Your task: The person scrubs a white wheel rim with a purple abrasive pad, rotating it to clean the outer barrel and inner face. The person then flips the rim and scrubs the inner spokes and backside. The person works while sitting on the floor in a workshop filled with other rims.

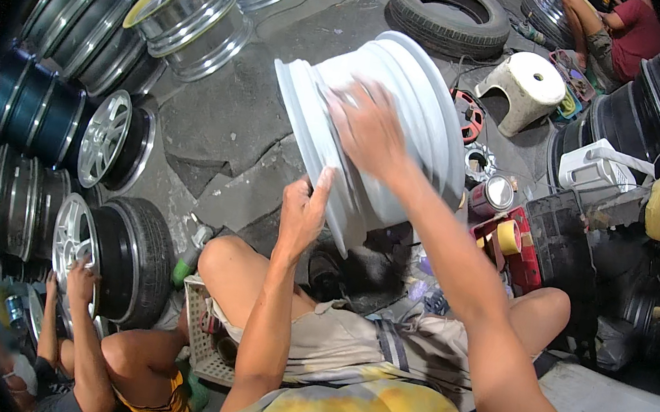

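A pale grey-white wheel rim (418, 126) is tilted in front of me above my knees, its barrel turned toward me. My left hand (303, 211) grips the rim's near lip, with the thumb along the edge and the fingers partly hidden. Across the barrel lies my right hand (366, 124), smeared by motion at the fingers. Whether anything sits under those fingers cannot be made out.
Stacked wheel rims (32, 112) line the left side, near a co-worker's hand (80, 282) on a silver wheel (76, 228). A tyre (450, 15), a white stool (523, 90), a tin can (493, 195) and yellow tape (510, 237) lie ahead and right. Another person (631, 37) sits far right.
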### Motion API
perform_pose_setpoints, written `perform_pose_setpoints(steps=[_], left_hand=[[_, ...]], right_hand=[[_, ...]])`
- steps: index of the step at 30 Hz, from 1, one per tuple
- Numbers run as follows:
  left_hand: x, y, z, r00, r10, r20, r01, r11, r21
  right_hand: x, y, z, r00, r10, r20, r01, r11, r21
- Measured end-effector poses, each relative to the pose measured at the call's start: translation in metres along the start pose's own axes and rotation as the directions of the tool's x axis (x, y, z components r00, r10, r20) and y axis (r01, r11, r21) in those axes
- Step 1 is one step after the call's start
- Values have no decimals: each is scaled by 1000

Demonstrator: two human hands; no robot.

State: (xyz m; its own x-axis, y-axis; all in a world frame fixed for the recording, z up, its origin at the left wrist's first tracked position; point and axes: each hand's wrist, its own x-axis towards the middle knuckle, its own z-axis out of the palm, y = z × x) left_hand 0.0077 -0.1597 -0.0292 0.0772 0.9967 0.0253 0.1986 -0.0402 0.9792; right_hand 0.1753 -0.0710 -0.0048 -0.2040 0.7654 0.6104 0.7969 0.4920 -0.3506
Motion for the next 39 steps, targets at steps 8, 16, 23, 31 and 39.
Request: perform_pose_setpoints(steps=[8,16,23,31,39], left_hand=[[6,13,-2,993,-114,-2,113,985,-128],[-2,21,-3,977,134,-164,-123,989,77],[52,35,14,880,280,-384,-128,918,376],[58,33,35,907,188,-377,-128,976,177],[-1,20,36,913,168,-372,-129,984,127]], right_hand=[[-298,-29,-20,863,365,350,-445,878,180],[-193,-58,-46,869,494,-18,-434,780,451],[-155,-87,-18,822,538,-185,-389,769,508],[-8,-44,-19,821,551,-149,-450,785,426],[-46,-69,-27,864,472,-174,-349,811,469]])
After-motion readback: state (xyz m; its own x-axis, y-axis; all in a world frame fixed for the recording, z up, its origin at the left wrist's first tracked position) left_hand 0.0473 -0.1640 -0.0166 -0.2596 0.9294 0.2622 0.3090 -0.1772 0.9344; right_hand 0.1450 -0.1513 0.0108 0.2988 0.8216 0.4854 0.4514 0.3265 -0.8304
